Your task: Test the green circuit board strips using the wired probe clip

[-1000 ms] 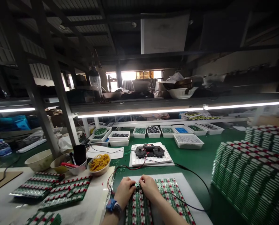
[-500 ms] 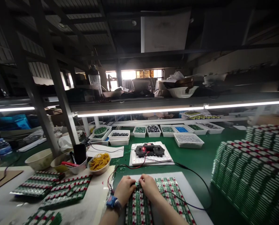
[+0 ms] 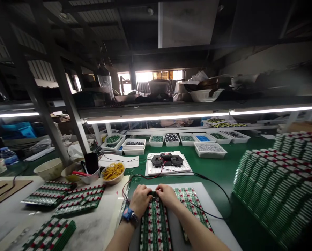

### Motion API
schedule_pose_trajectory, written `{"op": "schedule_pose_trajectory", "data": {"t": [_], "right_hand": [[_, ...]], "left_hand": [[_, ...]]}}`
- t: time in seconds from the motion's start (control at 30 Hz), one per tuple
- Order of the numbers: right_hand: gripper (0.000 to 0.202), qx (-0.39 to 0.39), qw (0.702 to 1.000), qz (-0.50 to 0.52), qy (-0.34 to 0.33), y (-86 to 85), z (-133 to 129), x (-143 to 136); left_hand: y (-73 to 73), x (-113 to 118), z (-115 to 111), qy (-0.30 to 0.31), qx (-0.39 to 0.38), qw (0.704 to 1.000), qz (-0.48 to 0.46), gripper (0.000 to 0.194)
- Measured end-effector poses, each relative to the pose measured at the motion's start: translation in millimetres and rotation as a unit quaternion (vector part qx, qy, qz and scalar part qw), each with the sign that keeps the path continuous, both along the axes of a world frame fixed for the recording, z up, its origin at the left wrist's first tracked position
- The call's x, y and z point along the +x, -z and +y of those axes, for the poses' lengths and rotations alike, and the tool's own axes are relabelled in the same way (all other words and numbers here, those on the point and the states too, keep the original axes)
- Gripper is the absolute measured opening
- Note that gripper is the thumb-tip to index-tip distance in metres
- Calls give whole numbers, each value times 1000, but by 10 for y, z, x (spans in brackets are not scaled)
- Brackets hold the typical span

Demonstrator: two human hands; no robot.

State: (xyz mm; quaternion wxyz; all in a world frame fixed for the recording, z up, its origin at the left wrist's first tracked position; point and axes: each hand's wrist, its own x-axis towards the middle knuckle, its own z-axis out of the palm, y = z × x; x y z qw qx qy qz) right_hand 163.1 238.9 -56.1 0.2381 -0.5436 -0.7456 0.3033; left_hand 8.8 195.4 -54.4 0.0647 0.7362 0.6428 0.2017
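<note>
My left hand, with a blue band on its wrist, has its fingers closed at the far left corner of a green circuit board panel. Opposite it, my right hand pinches at the panel's far right corner. Between the fingertips lies a small dark part, too small to make out. The panel carries rows of white and red pieces and rests on a white sheet. A second panel lies to the right, partly under my right forearm. Beyond my hands, a black device sits on a white block.
White trays of small parts line the back. Tall board stacks stand at right. On the left are more panels, a bowl of yellow bands and a pen cup. A black cable loops at right.
The view has tilted down slightly, so the scene sits higher in the picture. The red light on the black device no longer shows. Both hands stay at the panel's far end.
</note>
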Motion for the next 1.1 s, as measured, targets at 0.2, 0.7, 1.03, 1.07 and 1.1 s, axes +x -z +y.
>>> {"op": "schedule_pose_trajectory", "data": {"t": [0.2, 0.7, 1.03, 1.07, 1.1], "right_hand": [[19, -7, 999, 31, -13, 8, -83, 55], [16, -26, 998, 38, -31, 84, -91, 76], [19, -23, 999, 23, -31, 59, -102, 58], [19, -21, 999, 22, -32, 57, -106, 59], [19, -20, 999, 20, -33, 56, -110, 60]], "left_hand": [[-46, -24, -84, 31, -19, 999, -10, 23], [-23, -78, -107, 30, -61, 996, -52, 25], [-53, -91, -77, 39, -85, 995, -38, 27], [-47, -90, -83, 39, -82, 995, -37, 26], [-41, -87, -90, 38, -80, 995, -37, 25]]}}
